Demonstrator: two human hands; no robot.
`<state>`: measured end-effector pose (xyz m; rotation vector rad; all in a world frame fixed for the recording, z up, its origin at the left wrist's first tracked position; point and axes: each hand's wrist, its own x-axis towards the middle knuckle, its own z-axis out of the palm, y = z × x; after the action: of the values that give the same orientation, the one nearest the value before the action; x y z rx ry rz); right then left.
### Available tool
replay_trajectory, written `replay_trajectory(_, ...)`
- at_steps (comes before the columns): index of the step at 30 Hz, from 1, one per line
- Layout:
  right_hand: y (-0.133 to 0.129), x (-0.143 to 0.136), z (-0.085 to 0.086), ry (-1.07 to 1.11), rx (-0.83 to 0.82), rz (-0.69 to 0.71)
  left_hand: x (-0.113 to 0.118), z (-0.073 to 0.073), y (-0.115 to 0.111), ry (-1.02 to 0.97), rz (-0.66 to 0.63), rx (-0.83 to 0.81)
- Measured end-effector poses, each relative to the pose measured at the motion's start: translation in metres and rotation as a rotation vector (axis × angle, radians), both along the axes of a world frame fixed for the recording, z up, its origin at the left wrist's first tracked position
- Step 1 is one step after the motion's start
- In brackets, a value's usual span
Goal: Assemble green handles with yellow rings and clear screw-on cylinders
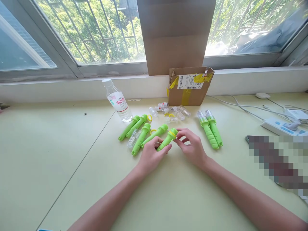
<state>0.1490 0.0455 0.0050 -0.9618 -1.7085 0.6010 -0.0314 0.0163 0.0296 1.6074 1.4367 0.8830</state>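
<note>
My left hand is wrapped round a green threaded tube, which lies tilted with its wide end up and to the right. A yellow ring sits around that end. My right hand has its fingertips pinched at the ring's right side. Several more green tubes lie to the left, beside a clear cap. On the right lie two green tubes with clear caps on. Loose yellow rings and several clear parts are behind my hands.
A water bottle stands at the back left. Behind the clear parts stands an open cardboard box. A power strip with white cables and a blurred dark object lie on the right of the table.
</note>
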Motion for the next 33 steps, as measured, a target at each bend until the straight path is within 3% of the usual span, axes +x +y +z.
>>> replay_trajectory(9,0.0018,-0.0007,0.0000,-0.022,-0.032,-0.001,-0.0021,0.0029,0.0025,0.097,-0.079,0.037)
replay_trajectory(19,0.0007,-0.0015,0.0003,-0.017,-0.031,-0.008,-0.0019,0.0021,0.0034,0.004,-0.009,-0.015)
replay_trajectory(25,0.0004,-0.0022,0.0012,-0.046,-0.031,-0.008,-0.0025,0.0027,0.0035,-0.075,-0.044,-0.094)
replay_trajectory(33,-0.0002,-0.0015,0.0018,-0.073,-0.054,-0.009,-0.0046,0.0053,0.0042,-0.057,-0.105,-0.077)
